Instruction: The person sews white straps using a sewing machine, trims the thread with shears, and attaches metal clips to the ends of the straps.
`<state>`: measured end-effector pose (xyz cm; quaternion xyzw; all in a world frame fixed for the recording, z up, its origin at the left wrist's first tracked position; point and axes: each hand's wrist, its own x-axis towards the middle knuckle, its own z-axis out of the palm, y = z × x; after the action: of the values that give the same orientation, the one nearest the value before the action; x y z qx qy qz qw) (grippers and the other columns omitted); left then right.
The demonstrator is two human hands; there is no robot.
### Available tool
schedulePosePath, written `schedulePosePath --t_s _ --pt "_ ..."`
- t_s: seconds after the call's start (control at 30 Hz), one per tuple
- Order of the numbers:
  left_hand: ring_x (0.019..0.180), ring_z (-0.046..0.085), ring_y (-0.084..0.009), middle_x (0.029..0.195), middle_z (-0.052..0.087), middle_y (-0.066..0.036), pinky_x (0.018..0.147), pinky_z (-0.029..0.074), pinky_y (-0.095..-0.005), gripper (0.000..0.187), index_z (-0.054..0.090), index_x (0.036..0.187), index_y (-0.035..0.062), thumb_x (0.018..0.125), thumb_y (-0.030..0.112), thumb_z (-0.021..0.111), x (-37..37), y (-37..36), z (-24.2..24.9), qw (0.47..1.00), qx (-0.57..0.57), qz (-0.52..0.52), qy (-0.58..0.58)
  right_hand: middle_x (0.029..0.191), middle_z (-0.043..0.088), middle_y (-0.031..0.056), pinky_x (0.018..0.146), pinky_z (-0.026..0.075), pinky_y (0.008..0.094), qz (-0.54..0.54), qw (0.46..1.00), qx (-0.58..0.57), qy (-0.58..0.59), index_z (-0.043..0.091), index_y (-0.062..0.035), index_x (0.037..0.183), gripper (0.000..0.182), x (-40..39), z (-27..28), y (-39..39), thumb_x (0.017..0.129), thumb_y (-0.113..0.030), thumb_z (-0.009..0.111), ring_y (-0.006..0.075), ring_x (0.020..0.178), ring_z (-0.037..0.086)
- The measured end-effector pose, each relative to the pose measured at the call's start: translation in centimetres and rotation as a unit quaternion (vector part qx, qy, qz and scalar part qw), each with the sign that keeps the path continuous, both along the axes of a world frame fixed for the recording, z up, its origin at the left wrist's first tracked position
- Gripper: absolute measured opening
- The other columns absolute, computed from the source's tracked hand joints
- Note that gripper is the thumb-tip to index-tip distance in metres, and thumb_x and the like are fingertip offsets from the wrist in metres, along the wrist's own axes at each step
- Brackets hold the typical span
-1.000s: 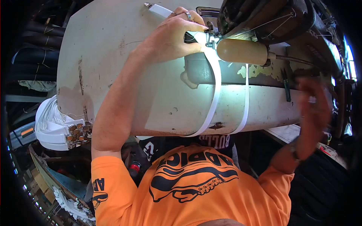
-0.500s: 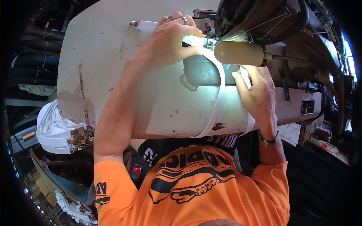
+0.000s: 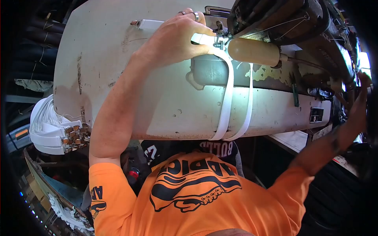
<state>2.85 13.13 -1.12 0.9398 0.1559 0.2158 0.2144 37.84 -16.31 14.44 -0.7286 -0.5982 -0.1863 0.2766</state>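
Over the tabletop's near edge [image 3: 177,131], the white strap [image 3: 226,102] could snag and skew, lightly pinched by my left hand [image 3: 177,41]; my right hand [image 3: 364,80] is too blurred to tell.

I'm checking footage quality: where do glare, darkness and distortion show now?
Head view: glare bleaches the white strap near the left hand; head view: the right hand is dim, hard to make out near the dark border; head view: black corners suggest a fisheye lens.
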Motion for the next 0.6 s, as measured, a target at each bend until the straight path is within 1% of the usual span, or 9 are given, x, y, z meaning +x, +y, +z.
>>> schedulePosePath --t_s 0.03,0.1,0.17,0.23,0.33,0.43,0.53,0.6 --pt "0.107 0.062 -0.0281 0.106 0.068 -0.01 0.1 0.051 -0.0397 0.034 0.079 0.114 0.0025 0.083 0.015 0.083 0.0 -0.1 0.1 1.0 -0.006 -0.002 0.009 0.121 0.071 0.0146 0.094 0.055 0.0416 -0.078 0.997 0.025 0.003 0.07 -0.0008 0.122 0.039 4.5 0.5 -0.3 0.086 -0.016 0.076 0.0305 0.103 0.07" --pt "0.108 0.061 -0.0277 0.107 0.068 -0.01 0.101 0.051 -0.0402 0.035 0.079 0.114 0.0026 0.083 0.017 0.084 0.0 -0.1 0.1 1.0 -0.018 -0.005 0.002 0.122 0.071 0.0146 0.094 0.054 0.0417 -0.163 0.985 0.02 0.057 0.069 -0.0009 0.123 0.04 13.4 0.8 -0.6 0.087 -0.016 0.075 0.0305 0.104 0.07" --pt "0.109 0.061 -0.0274 0.109 0.068 -0.01 0.101 0.05 -0.0403 0.036 0.079 0.115 0.0028 0.083 0.018 0.084 0.1 0.1 0.0 1.0 -0.024 -0.006 0.003 0.123 0.07 0.0146 0.094 0.054 0.0418 -0.198 0.966 -0.012 0.165 0.068 -0.0011 0.124 0.041 21.0 0.6 -0.9 0.087 -0.017 0.075 0.0304 0.105 0.07" --pt "0.109 0.061 -0.0272 0.11 0.069 -0.01 0.101 0.05 -0.04 0.036 0.079 0.115 0.0031 0.082 0.018 0.085 0.0 0.0 0.1 1.0 -0.028 -0.002 0.011 0.124 0.069 0.0146 0.095 0.054 0.0419 -0.197 0.932 -0.041 0.302 0.067 -0.0012 0.125 0.041 25.7 0.0 -1.2 0.088 -0.018 0.074 0.0303 0.106 0.069" --pt "0.11 0.061 -0.027 0.111 0.069 -0.01 0.1 0.051 -0.0394 0.036 0.079 0.114 0.0031 0.082 0.017 0.085 0.0 -0.2 0.4 0.999 -0.026 0.005 0.023 0.125 0.068 0.0146 0.095 0.054 0.0421 -0.184 0.902 -0.037 0.389 0.065 -0.0015 0.127 0.043 27.2 -0.8 -1.9 0.089 -0.019 0.073 0.0302 0.107 0.069" --pt "0.108 0.061 -0.0268 0.11 0.069 -0.01 0.098 0.051 -0.0387 0.035 0.079 0.114 0.0027 0.082 0.017 0.085 0.2 0.2 -0.1 1.0 -0.018 -0.008 0.006 0.127 0.067 0.0146 0.096 0.054 0.0423 -0.174 0.897 -0.031 0.406 0.064 -0.0017 0.129 0.044 27.1 -0.8 -2.2 0.09 -0.02 0.072 0.0301 0.108 0.068" --pt "0.104 0.062 -0.0259 0.105 0.07 -0.009 0.096 0.052 -0.0388 0.035 0.079 0.113 0.0025 0.082 0.016 0.085 0.3 0.2 0.5 1.0 0.008 -0.012 0.014 0.128 0.067 0.0146 0.097 0.054 0.0425 -0.175 0.889 -0.024 0.423 0.062 -0.002 0.13 0.045 27.4 -0.9 -2.6 0.09 -0.021 0.071 0.03 0.109 0.068" --pt "0.102 0.062 -0.0256 0.102 0.069 -0.009 0.094 0.052 -0.0387 0.035 0.079 0.113 0.0022 0.082 0.015 0.085 0.3 0.1 0.3 1.0 0.0 -0.003 0.006 0.129 0.066 0.0146 0.097 0.054 0.0426 -0.176 0.885 -0.02 0.431 0.061 -0.0021 0.132 0.046 27.3 -0.9 -2.8 0.091 -0.022 0.071 0.0299 0.11 0.067"
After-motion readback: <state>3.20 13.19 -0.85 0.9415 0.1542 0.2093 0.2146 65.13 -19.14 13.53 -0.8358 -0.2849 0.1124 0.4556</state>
